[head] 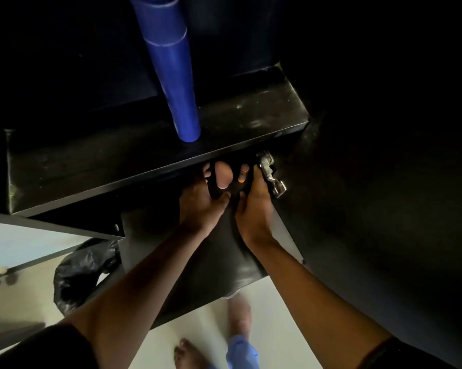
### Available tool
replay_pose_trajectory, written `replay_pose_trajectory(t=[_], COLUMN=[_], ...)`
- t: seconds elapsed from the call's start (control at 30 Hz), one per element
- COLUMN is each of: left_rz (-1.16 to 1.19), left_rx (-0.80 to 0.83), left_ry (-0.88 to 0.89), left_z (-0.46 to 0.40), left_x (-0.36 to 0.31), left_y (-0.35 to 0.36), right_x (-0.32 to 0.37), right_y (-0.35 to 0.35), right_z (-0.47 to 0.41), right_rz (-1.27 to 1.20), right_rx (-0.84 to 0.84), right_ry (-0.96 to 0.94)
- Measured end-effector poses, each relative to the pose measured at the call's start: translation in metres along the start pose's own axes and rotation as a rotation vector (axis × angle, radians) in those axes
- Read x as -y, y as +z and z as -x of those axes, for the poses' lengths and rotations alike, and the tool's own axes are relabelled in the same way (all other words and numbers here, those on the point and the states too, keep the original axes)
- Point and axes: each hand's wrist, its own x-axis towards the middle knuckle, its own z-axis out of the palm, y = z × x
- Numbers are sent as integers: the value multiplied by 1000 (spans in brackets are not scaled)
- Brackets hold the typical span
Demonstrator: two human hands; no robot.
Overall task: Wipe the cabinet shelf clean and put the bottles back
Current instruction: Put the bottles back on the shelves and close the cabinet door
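A black cabinet shelf point(118, 166) runs across the middle, its surface showing pale dusty smears on the right. On it stands a tall blue cylindrical bottle point(171, 65), upright near the front edge. Just under that edge, my left hand point(197, 206) and my right hand point(253, 209) both clasp a small dark bottle point(219, 191) between them. It has a pale pink rounded part at its top. The fingertips of both hands curl around its far side. Most of it is lost in shadow.
A metal door hinge point(271, 173) sits right beside my right hand's knuckles. A lower black panel point(197, 275) lies under my forearms. A black plastic bag point(83, 272) and a pale open door point(24, 243) are at the left. Bare feet point(187, 352) and blue fabric point(241, 350) are on the white floor.
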Motion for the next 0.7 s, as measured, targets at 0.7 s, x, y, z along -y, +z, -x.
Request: replay_pose_trajectory(t=[0.7], left_rz=[-38], left_rx=[-313], left_ry=[76], left_z=[15], left_x=[20], left_y=[-2], right_x=[2], right_y=[31], right_z=[-19], right_rz=[-36], right_rx=[-105], right_ry=[-235])
